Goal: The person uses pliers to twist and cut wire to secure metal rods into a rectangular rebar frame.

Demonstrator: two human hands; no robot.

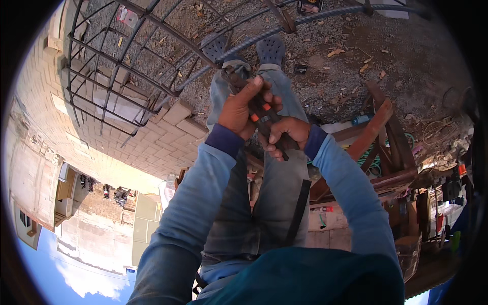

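Observation:
Both hands meet in front of my legs around a dark hand tool (265,120) with orange parts; its exact kind I cannot make out. My left hand (240,111) is closed around its upper part, thumb pointing up and away. Lower down, my right hand (295,132) pinches the near end between thumb and fingers. A dark end of the tool sticks out past the left fingers, and the grip hides much of the rest. Just beyond the hands, a ribbed steel bar (325,18) crosses above my clogs.
A rebar cage (119,63) stands at the far left over paving blocks (170,127). On the right is a reddish wooden stand (373,129) with green hose (375,165) by it. Gravelly ground (330,56) with wood scraps lies ahead.

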